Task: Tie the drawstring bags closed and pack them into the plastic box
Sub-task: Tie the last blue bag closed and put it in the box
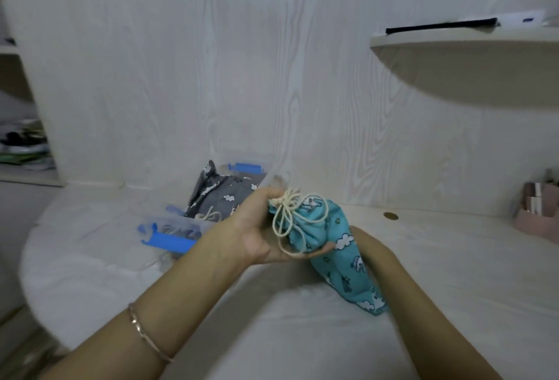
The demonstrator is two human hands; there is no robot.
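Closest to the lens, bare left forearm with a thin bracelet (145,334), reaching in from the bottom left. Ends in the left hand (257,228), palm up, thumb and fingers curled round the gathered neck of the teal drawstring bag (341,261), clamped just beside the knot. Cream cord (286,219) wound about that neck and tied, loops dangling over the palm. Bag printed with white clouds, tilted, neck raised toward the left, bottom corner low at the white worktop (453,273); on it or just above, cannot tell. Right hand (367,242) tucked behind the bag, fingers hidden by the cloth; cannot tell whether curled or straight. Beyond the left hand, clear plastic box (181,227) with blue latches on the worktop near the wall, a grey bag (222,198) with white clouds lying inside. Far right, pink holder (535,219) and a small round brass disc (390,216) on the worktop; above them a rounded shelf (453,43) carrying a black strip (441,25)
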